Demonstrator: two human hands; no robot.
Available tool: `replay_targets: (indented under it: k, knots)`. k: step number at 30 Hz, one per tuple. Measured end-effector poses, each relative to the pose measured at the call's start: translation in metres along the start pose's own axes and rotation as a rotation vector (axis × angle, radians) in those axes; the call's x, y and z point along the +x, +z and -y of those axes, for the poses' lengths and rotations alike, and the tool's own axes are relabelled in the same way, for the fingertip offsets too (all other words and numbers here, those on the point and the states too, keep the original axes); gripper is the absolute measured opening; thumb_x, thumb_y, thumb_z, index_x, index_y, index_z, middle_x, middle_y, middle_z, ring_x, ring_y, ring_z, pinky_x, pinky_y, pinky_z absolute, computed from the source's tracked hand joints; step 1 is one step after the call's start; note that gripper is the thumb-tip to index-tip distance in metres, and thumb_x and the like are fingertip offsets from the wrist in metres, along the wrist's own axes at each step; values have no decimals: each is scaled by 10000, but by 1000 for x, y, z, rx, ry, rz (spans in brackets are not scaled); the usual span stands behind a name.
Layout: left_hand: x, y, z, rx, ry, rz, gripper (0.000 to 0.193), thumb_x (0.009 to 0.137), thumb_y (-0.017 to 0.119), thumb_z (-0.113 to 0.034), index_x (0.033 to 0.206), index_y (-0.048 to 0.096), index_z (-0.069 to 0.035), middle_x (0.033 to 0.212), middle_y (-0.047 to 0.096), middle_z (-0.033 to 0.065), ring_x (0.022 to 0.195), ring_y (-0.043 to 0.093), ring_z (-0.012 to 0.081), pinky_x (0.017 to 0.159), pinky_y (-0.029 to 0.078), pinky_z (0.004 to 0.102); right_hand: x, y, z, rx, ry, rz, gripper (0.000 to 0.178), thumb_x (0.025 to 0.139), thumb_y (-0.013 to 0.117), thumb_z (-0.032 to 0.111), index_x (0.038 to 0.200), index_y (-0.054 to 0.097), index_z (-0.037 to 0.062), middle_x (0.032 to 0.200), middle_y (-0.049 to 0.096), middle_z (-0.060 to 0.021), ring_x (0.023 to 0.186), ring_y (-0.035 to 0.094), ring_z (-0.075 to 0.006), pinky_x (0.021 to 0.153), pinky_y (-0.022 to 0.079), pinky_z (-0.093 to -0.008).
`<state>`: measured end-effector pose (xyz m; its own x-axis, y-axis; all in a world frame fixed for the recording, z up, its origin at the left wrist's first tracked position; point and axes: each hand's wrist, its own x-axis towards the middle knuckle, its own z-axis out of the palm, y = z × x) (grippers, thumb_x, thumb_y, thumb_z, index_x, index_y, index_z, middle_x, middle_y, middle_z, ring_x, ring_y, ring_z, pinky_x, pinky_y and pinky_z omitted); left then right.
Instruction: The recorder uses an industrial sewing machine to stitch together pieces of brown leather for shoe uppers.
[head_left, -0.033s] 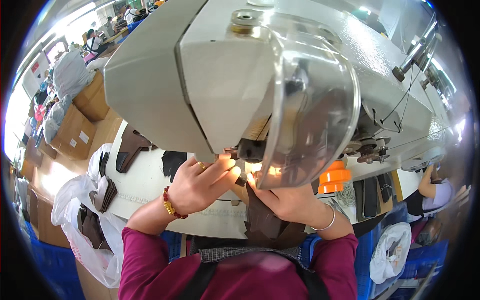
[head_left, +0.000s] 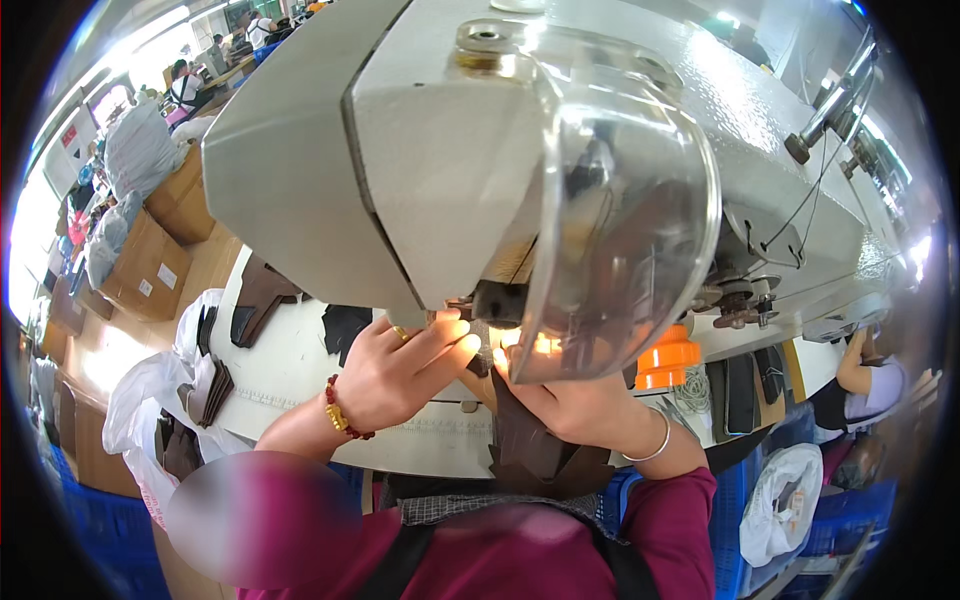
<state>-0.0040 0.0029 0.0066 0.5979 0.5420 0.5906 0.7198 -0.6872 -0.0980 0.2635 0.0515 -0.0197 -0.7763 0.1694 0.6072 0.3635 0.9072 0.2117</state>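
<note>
Under the head of a large pale-grey sewing machine [head_left: 290,170], both my hands work close to the lit needle area. My left hand [head_left: 392,378] is closed, fingertips together beside a small dark strip [head_left: 481,350]; whether it pinches the strip is hidden. My right hand [head_left: 590,408] grips a brown leather piece [head_left: 540,455] with a zigzag edge, which hangs toward me over the table edge. A clear curved guard [head_left: 640,230] stands in front of the needle and covers part of my right fingers.
Dark cut pieces [head_left: 262,300] lie on the white table [head_left: 285,385] at left. A white plastic bag [head_left: 140,410] hangs at its edge. An orange ribbed plastic part [head_left: 668,358] and dark strips [head_left: 740,395] are at right. Cardboard boxes [head_left: 145,265] stand far left; a co-worker [head_left: 870,390] sits far right.
My hands stay almost where they were. Slightly more of the small dark strip shows between my fingertips, and the machine head appears shifted a little left in view.
</note>
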Motion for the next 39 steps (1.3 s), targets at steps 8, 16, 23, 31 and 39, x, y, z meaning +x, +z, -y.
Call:
replay_targets:
  k: [8, 16, 23, 31, 39]
  knots:
    - [-9, -12, -16, -25, -19, 93, 435, 862, 788, -323, 1137, 717, 6, 1207, 686, 141, 1115, 676, 280, 861, 572, 392, 4, -10, -20, -987, -838, 143, 437, 939, 601, 96, 1369, 673, 110, 1165, 719, -24, 784, 675, -87, 586, 574, -248]
    - [-8, 15, -30, 41, -85, -162, 378, 765, 712, -107, 1116, 706, 32, 1140, 661, 157, 1037, 678, 279, 850, 610, 357, 9, -11, -5, -76, -104, 174, 571, 825, 672, 50, 1390, 616, -3, 1253, 698, -158, 930, 691, -217, 760, 530, -305]
    - [-5, 8, -34, 106, -114, -189, 354, 790, 702, -101, 1128, 695, 5, 1094, 615, 127, 989, 653, 258, 838, 597, 351, 18, -19, 3, 74, -5, 149, 539, 804, 685, 70, 1329, 648, -49, 1265, 629, -152, 1133, 648, -296, 924, 522, -389]
    - [-6, 14, -34, 144, -118, -208, 318, 817, 730, -125, 1113, 691, -16, 1090, 613, 124, 1016, 644, 268, 829, 592, 353, 7, -14, -3, 214, -9, 168, 592, 747, 695, 51, 1334, 660, -11, 1238, 617, -137, 1095, 634, -292, 909, 498, -401]
    - [-6, 14, -33, 143, -122, -201, 345, 809, 727, -137, 1128, 691, -11, 1090, 615, 126, 1016, 645, 269, 828, 593, 359, 9, -11, -2, 170, -16, 147, 613, 723, 702, 50, 1331, 662, -11, 1211, 614, -133, 1059, 633, -290, 894, 502, -400]
